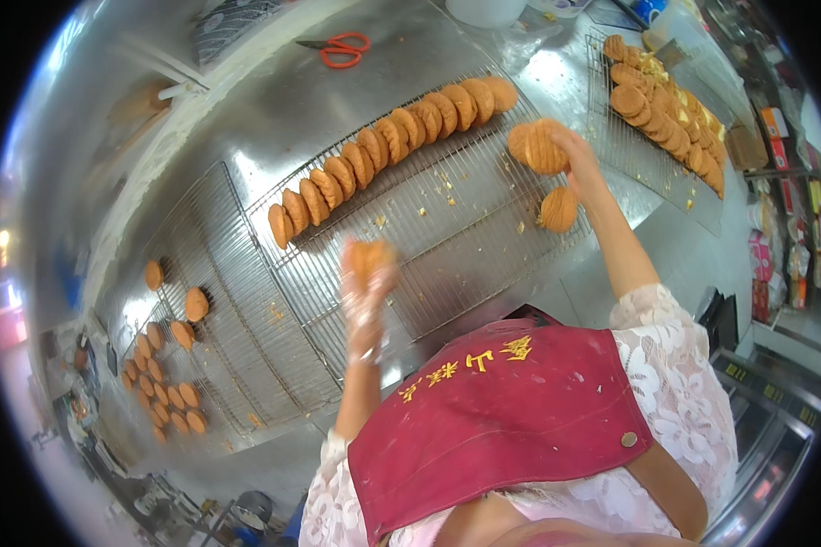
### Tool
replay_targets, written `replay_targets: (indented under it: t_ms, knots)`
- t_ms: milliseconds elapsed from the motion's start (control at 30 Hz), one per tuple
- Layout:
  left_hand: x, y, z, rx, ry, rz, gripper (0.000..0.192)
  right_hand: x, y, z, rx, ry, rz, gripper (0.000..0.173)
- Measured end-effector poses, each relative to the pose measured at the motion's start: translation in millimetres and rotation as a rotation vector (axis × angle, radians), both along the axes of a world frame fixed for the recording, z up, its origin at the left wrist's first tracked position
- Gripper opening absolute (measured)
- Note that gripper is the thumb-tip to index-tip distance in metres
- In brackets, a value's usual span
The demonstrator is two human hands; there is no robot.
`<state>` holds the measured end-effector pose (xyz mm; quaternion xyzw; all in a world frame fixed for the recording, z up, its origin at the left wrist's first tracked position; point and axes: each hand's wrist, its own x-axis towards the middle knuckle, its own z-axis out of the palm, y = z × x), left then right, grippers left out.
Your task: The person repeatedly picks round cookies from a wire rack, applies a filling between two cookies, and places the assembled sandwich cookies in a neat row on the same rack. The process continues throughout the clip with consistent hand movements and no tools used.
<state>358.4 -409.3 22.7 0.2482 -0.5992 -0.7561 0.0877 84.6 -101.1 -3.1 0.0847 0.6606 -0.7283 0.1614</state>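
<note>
My left hand (366,294), in a clear plastic glove and blurred, is closed on an orange-brown baked piece (373,258) above the wire cooling rack (445,232). At the rack's right end my right hand (576,154) grips a round golden cake (546,146); a second round cake (519,142) shows just left of it, and whether I hold that one too I cannot tell. Another round cake (559,210) lies below this hand. A long row of round cakes (393,139) leans on edge, one against another, along the rack's far side.
Red-handled scissors (344,50) lie on the metal table beyond the rack. The left rack (239,328) bears scattered small cakes (196,303) and a cluster at its lower left. Piled cakes with yellow pieces (670,116) cover part of the right rack. Crumbs dot the middle rack.
</note>
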Motion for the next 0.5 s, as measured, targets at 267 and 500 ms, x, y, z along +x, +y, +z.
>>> replay_targets:
  t_ms: [267, 500]
  knots:
    - [-157, 115, -20, -0.231, -0.008, -0.028, 0.092, 1, -52, 6, 0.830, 0.734, 0.412, 0.041]
    - [-193, 145, -30, -0.596, -0.117, 0.076, 0.095, -7, -50, 5, 0.808, 0.710, 0.493, 0.045]
